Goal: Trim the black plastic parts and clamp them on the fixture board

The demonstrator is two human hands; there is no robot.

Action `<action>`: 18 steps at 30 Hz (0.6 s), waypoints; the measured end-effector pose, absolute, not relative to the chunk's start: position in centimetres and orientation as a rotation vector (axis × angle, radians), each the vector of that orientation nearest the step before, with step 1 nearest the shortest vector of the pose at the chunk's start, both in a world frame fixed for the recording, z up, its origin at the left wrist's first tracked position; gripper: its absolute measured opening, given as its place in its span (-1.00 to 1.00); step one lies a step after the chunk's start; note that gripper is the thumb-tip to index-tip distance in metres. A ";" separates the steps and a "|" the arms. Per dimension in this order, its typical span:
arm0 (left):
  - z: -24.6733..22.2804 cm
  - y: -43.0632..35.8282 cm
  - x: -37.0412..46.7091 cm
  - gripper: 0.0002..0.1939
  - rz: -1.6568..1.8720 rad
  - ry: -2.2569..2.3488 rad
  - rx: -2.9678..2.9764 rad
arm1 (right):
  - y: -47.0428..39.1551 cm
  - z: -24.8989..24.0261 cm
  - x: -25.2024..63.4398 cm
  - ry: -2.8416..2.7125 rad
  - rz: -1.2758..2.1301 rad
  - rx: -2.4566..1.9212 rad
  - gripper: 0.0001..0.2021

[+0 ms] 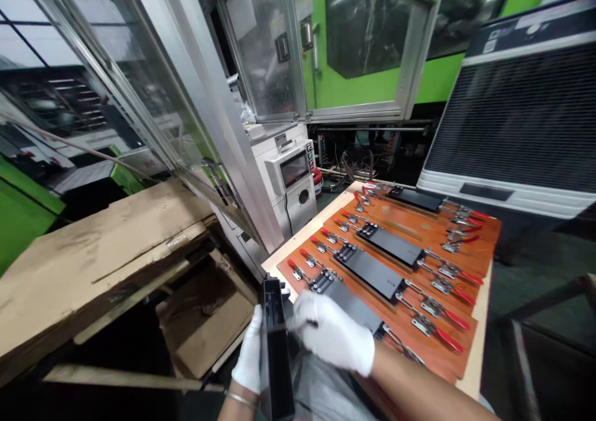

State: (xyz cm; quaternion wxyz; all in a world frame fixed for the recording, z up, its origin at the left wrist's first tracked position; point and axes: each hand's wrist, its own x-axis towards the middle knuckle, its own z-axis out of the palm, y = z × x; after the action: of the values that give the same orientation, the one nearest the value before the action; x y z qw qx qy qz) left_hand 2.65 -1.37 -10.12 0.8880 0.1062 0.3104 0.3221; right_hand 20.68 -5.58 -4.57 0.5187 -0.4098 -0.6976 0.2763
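My left hand (251, 349), in a white glove, is closed on a long black plastic housing (278, 346) and holds it nearly upright at the lower middle. Against its right side is my right hand (328, 331), also gloved in white. Its fingers are curled together and smeared by motion, so whatever they pinch cannot be made out. To the right, an orange fixture board (393, 219) carries several flat black panels (372, 272). Red-handled toggle clamps (442, 278) line both ends of the panels. The closest panel is partly covered by my right hand.
A cardboard-covered bench (116, 241) stands at left, with a cardboard box (209, 315) below. An aluminium-framed door (218, 110) leans across the middle. Behind are a white control cabinet (293, 179) and a green machine (358, 86). A large louvred unit (516, 110) stands at right.
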 end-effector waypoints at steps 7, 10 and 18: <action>-9.3 -1.3 2.5 -0.59 0.690 0.610 0.217 | -7.1 -6.4 19.7 -1.785 0.764 -0.904 -0.77; -9.2 -1.6 2.9 -0.68 0.697 0.608 0.219 | -3.3 -4.8 21.3 -1.658 0.547 -0.974 -0.79; -10.1 -1.3 1.9 -0.55 0.669 0.671 0.238 | -6.6 -4.9 19.9 -1.746 0.711 -0.923 -0.72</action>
State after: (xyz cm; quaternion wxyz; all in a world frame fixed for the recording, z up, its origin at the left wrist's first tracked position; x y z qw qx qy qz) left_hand 1.91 -1.28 -10.08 0.8831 0.1143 0.3222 0.3214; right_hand 19.92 -6.56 -4.88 0.4981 -0.3812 -0.7213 0.2937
